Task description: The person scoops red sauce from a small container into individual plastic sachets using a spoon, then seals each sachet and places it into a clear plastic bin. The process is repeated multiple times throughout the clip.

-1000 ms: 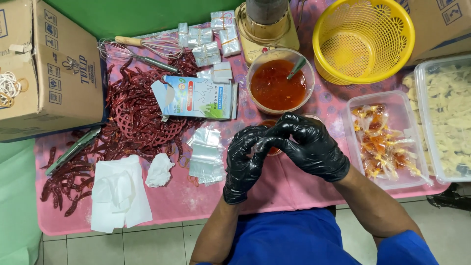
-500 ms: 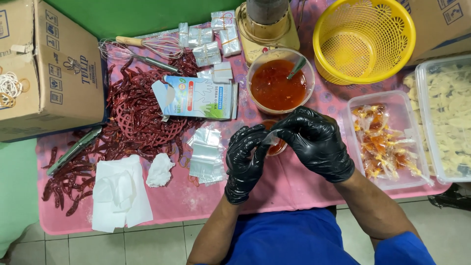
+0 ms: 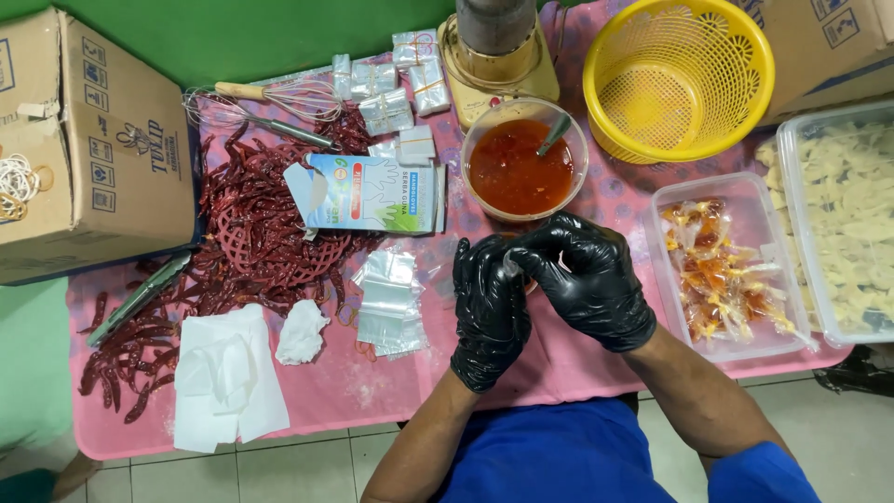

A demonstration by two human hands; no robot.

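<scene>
Where sauce fills bowl (image 3: 484, 200): hands (image 3: 545, 289).

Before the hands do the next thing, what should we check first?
1. Both gloves on: left hand and right hand, ok.
2. Small bag pinched between the fingers: mostly hidden, cannot tell.
3. Red sauce bowl close, with spoon in it: ok.
4. Empty clear bags beside the left hand: ok.
5. Tub of filled bags has room: ok.
</scene>
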